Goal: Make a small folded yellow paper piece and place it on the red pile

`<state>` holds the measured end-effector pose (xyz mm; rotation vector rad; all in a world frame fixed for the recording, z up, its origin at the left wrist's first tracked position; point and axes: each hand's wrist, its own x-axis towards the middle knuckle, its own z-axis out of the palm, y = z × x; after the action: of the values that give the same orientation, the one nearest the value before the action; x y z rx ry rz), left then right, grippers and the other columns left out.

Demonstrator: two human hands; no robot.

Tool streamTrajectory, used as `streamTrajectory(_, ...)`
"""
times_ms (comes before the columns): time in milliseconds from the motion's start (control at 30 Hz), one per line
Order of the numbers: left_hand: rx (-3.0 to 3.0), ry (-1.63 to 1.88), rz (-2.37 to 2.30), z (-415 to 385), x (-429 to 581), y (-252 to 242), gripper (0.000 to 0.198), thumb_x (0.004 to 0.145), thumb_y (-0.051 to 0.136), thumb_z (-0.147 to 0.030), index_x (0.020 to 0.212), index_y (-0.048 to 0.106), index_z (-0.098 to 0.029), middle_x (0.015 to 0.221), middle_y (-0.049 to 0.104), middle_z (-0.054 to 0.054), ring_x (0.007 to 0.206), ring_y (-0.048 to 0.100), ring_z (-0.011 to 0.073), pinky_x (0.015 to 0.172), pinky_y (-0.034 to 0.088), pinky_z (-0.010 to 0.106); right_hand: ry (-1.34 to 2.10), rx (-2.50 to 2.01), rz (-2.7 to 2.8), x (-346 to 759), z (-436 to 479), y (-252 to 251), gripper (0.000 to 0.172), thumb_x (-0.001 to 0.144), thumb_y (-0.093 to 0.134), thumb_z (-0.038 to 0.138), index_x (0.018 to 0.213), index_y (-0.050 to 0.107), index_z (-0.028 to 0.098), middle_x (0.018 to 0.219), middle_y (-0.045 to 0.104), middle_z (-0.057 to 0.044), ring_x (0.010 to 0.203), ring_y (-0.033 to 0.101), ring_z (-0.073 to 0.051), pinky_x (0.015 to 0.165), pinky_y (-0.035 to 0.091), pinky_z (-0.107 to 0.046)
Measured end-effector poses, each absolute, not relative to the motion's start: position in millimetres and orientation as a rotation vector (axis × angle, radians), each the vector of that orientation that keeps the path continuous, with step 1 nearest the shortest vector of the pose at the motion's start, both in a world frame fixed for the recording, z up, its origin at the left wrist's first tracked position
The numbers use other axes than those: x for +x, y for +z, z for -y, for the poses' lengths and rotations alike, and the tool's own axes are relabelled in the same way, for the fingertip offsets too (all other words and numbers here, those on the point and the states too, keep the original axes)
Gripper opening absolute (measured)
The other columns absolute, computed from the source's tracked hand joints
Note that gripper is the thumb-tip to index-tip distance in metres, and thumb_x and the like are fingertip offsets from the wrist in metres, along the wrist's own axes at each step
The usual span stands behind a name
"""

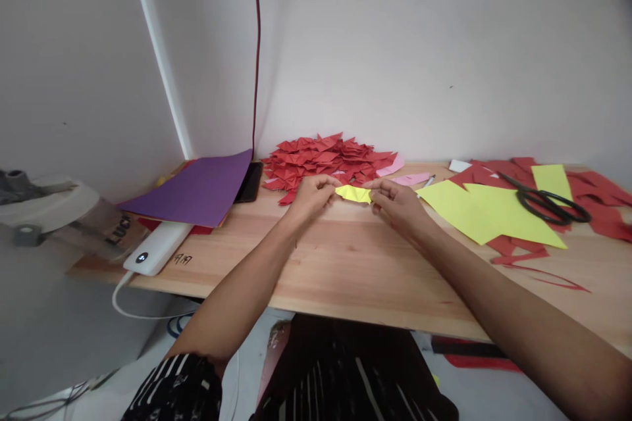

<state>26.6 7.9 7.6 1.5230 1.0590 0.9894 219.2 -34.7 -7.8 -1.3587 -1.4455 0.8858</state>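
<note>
A small piece of folded yellow paper [353,194] is stretched between my two hands, just above the wooden table. My left hand [316,193] pinches its left end between thumb and fingers. At the other end, my right hand [395,200] has its fingers closed on the paper. Creases run across the strip's middle. Right behind my hands lies a big heap of folded red paper pieces [320,159], with some pink paper [411,179] at its right side.
Yellow sheets [484,210], red scraps [602,194] and black-handled scissors [548,204] lie on the right. To the left, a purple sheet [197,187] overlaps a dark phone-like object [249,183], near a white power bank [158,248] with a cable. The wooden table [345,270] ends before my lap.
</note>
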Motion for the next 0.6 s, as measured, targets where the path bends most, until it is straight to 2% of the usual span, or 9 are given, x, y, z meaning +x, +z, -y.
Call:
streamTrajectory(67,1.591,0.978,-1.059,-8.9,28.1,3.6,0.020,0.077,0.058,-0.020,0.093,0.068,-0.011,0.078,0.066,0.005,0.060,0.054,0.0087,0.056,0.040,0.021,0.892,-1.348,1.458,218.5,33.9,-9.9,0.029,0.077,0.058,0.031,0.100,0.065,0.014,0.060,0.058,0.001,0.053,0.050,-0.011,0.050,0.036,-0.024)
streamTrajectory(133,1.680,0.988,-1.033,-10.1,29.6,-1.7,0.033,0.075,0.066,-0.030,0.103,0.067,-0.013,0.096,0.068,0.008,0.074,0.058,0.0114,0.063,0.043,0.022,0.904,-1.335,1.461,217.6,32.3,-13.7,0.028,0.078,0.058,0.031,0.100,0.064,0.015,0.061,0.059,0.001,0.052,0.050,-0.011,0.051,0.036,-0.024)
streamTrajectory(200,1.748,0.980,-0.979,-11.2,30.3,-6.8,0.043,0.072,0.070,-0.033,0.110,0.064,-0.014,0.103,0.067,0.008,0.083,0.060,0.0136,0.069,0.044,0.022,0.920,-1.308,1.472,216.8,30.4,-18.3,0.026,0.078,0.058,0.030,0.100,0.064,0.016,0.064,0.060,0.001,0.053,0.051,-0.010,0.052,0.038,-0.024)
streamTrajectory(267,1.792,0.960,-0.938,-11.9,30.2,-10.6,0.042,0.069,0.072,-0.029,0.107,0.065,-0.015,0.099,0.068,0.006,0.082,0.060,0.0136,0.070,0.044,0.022,0.940,-1.272,1.498,216.2,29.3,-22.2,0.026,0.079,0.059,0.029,0.101,0.064,0.017,0.068,0.061,0.001,0.054,0.052,-0.010,0.054,0.040,-0.024)
streamTrajectory(433,1.675,0.924,-0.965,-12.0,30.1,-11.8,0.024,0.066,0.071,-0.023,0.087,0.065,-0.013,0.069,0.062,-0.001,0.057,0.053,0.0085,0.055,0.039,0.020,0.991,-1.212,1.524,215.2,30.9,-23.1,0.029,0.082,0.059,0.034,0.106,0.061,0.017,0.075,0.064,-0.002,0.061,0.057,-0.013,0.057,0.044,-0.026)
streamTrajectory(600,1.498,1.031,-0.971,-10.3,31.9,-6.2,0.020,0.065,0.070,-0.018,0.081,0.060,-0.012,0.066,0.060,-0.001,0.050,0.051,0.0071,0.051,0.041,0.020,0.972,-1.249,1.540,213.9,32.1,-18.8,0.034,0.078,0.064,0.034,0.108,0.058,0.018,0.079,0.067,-0.004,0.073,0.063,-0.018,0.062,0.046,-0.029)
